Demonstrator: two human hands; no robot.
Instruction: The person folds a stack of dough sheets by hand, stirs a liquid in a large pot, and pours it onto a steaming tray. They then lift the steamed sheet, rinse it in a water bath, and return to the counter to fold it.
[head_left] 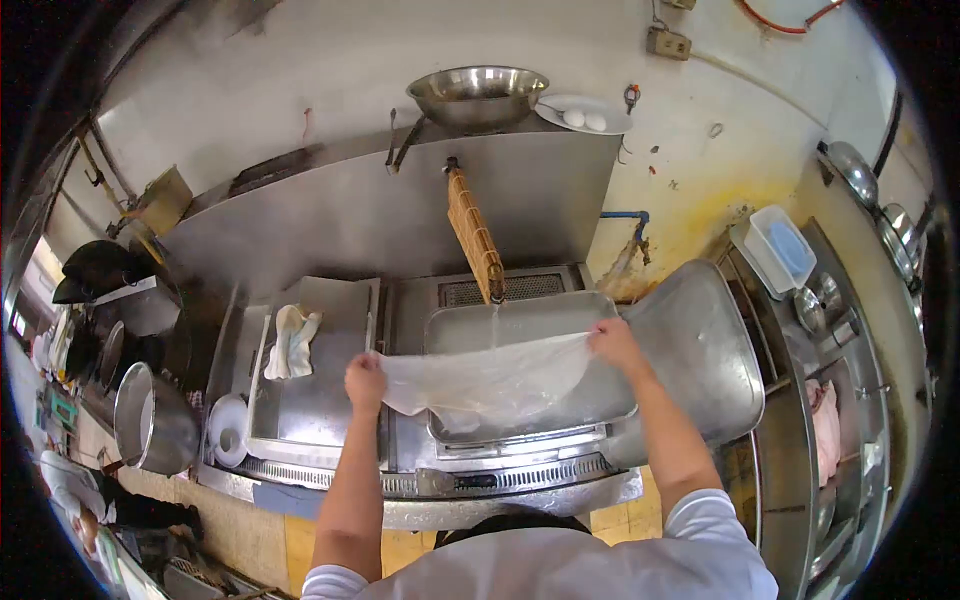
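Note:
A thin white cloth is stretched between my two hands. My left hand is closed on its left end, and my right hand grips the other end higher up. The cloth sags in the middle and looks partly see-through. Beneath it sits a large shallow metal tray. From a spout wrapped in a bamboo mat, a thin stream of water falls toward the cloth.
A folded white towel lies on the steel surface at left. Along the front edge rests a dark-handled cleaver. Another large metal tray leans at right. A steel bowl stands on the back ledge. Another person is at far left.

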